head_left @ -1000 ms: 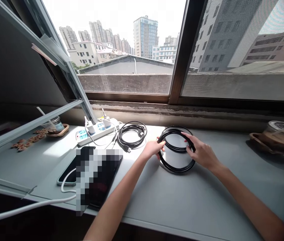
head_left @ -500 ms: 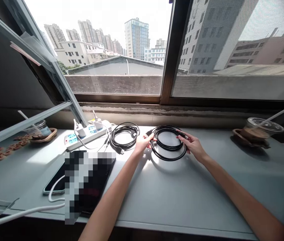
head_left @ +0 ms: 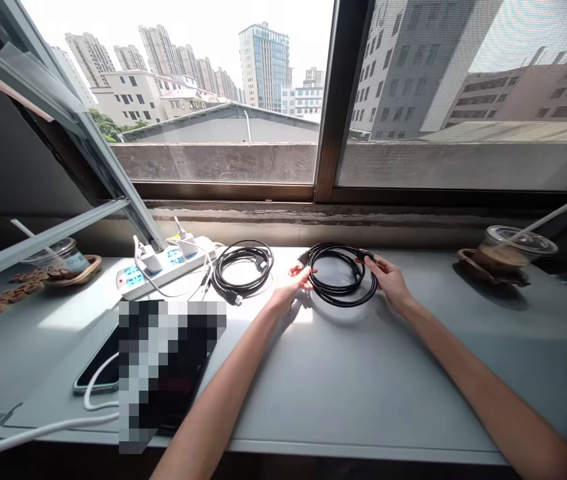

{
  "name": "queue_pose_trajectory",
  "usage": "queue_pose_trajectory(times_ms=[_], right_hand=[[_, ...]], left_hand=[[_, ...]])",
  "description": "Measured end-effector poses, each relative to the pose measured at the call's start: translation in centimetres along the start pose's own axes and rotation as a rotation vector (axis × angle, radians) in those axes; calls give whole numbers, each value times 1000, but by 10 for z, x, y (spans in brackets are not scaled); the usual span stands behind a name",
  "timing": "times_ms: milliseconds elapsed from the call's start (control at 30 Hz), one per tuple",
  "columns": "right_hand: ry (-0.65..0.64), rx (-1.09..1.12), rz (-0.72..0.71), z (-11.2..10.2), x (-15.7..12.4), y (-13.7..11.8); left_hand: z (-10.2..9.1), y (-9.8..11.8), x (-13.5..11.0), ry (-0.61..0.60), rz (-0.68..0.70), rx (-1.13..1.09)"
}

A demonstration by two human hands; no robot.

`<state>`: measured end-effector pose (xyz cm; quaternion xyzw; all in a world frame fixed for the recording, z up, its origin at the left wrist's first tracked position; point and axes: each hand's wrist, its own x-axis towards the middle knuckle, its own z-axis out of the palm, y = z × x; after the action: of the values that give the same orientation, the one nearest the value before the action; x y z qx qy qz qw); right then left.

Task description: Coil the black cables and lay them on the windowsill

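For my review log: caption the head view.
Left hand and right hand at opposite sides of a black cable coil.

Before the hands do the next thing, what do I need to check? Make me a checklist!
1. Right hand on the black cable loops: ok, it is at their upper right.
2. Left hand by the same loops: ok at their left side; whether it grips them firmly: cannot tell.
3. Loops between the hands lying apart from one another: not ok, they overlap.
4. Other black coil apart from those loops: ok, it lies by the power strip, to their left.
5. Right-hand cup away from the hands: ok, it stands well off to the right.
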<state>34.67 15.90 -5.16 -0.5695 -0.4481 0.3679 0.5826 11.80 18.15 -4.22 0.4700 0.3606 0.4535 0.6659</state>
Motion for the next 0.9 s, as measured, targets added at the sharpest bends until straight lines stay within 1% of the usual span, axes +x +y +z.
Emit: queue_pose_trajectory(times_ms=[100, 300, 400, 533, 700, 900], right_hand=[[-41, 21, 39, -1, 2, 3], [-53, 78, 65, -5, 9, 9], [-86, 85, 66, -7, 15, 17], [-109, 83, 50, -9, 18, 23], [-115, 82, -5, -9, 18, 22], [-167, 33, -6, -11, 20, 28]], left_hand=[[-5, -5, 4, -43, -45, -12], [-8, -10, 10, 6, -36, -56], [-7, -9, 10, 1, -52, -55], [-5, -7, 9, 21, -55, -54], [-4, -4, 10, 59, -49, -56], [-5, 1, 6, 55, -96, -32]])
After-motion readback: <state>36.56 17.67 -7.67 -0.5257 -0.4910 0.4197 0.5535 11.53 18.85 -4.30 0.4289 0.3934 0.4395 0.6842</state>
